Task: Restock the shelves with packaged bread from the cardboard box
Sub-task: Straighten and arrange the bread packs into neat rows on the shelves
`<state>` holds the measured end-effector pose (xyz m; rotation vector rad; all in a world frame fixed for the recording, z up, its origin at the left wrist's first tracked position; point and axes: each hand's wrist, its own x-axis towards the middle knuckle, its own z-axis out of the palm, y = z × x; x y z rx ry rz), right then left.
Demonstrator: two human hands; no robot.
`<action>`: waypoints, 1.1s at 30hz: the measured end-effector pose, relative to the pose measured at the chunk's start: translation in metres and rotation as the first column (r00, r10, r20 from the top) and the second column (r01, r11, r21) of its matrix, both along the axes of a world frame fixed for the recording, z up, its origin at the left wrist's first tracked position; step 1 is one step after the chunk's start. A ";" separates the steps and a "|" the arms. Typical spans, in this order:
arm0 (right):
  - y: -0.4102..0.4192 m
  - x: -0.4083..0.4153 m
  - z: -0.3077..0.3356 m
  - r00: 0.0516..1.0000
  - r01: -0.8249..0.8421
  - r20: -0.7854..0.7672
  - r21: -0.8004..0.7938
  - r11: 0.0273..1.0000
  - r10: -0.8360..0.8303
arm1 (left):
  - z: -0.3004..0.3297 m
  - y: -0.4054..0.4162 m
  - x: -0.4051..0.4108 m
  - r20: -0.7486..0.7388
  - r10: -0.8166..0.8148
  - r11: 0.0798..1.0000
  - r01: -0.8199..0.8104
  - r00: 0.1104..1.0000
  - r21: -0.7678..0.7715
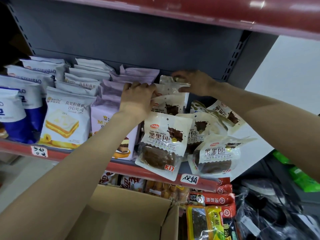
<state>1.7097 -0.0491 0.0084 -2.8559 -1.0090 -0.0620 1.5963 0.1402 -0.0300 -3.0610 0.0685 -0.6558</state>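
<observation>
— Nearest of all: cardboard box [121,213] below both forearms, flaps open; visible part of the inside bare, remainder out of view.

— So close to finished?

— Seems so, judging by that bare interior. Up on the shelf [121,166], rows already filled to the left of the left hand [136,99]: blue-and-white bags [20,110], pineapple toast packs [63,118], lilac cake packs [112,110].

— And the current packets?

— Dark bread packs [161,144] stacked in a row just under and between the two hands. Left hand curled over the tops of the rear packs, fingers pressed on their upper edges, steadying more than lifting. Right hand [192,82] pinching the top seal of the rearmost pack [170,80], back against the shelf's rear panel.

— Anything left to do?

— Tidying, mostly. Below the right forearm, loose dark bread packs [220,151] lying tilted and overlapping, one leaning over the shelf lip. Front pack of the row also hanging past the edge. Probably needs straightening and pushing back.
</observation>
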 end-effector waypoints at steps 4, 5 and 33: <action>-0.005 -0.026 0.023 0.989 0.035 -0.148 0.083 0.996 -0.022 | 0.008 -0.003 0.005 -0.030 0.006 1.000 -0.005 1.000 0.023; -0.006 -0.035 0.028 0.972 0.047 -0.234 0.049 0.998 -0.035 | 0.010 -0.005 0.006 -0.015 -0.012 1.000 0.012 1.000 -0.012; -0.114 -0.081 -0.025 0.852 0.495 0.125 0.125 0.860 -0.509 | 0.021 -0.090 -0.025 -0.158 -0.449 0.890 0.424 0.879 -0.167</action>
